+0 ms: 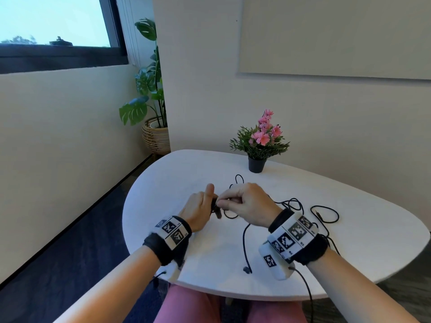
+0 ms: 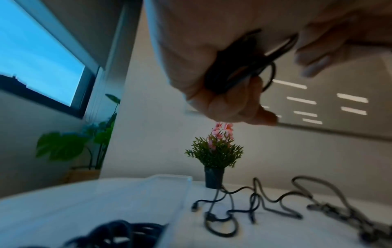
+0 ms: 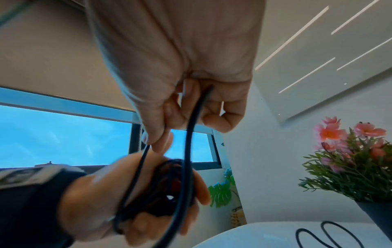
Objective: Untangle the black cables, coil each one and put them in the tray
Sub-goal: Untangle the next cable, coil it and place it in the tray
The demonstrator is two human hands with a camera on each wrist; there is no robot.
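Note:
My left hand grips a small coil of black cable above the white table. In the right wrist view the coil is wound round the left hand's fingers. My right hand pinches a strand of the same cable between thumb and forefinger, right beside the coil. More black cables lie tangled on the table to the right. In the left wrist view a clear tray stands on the left of the table, with one coiled black cable in it.
A small black pot of pink flowers stands at the back of the table, just behind the loose cables. One cable end lies near the front edge. A large leafy plant in a basket stands on the floor by the wall.

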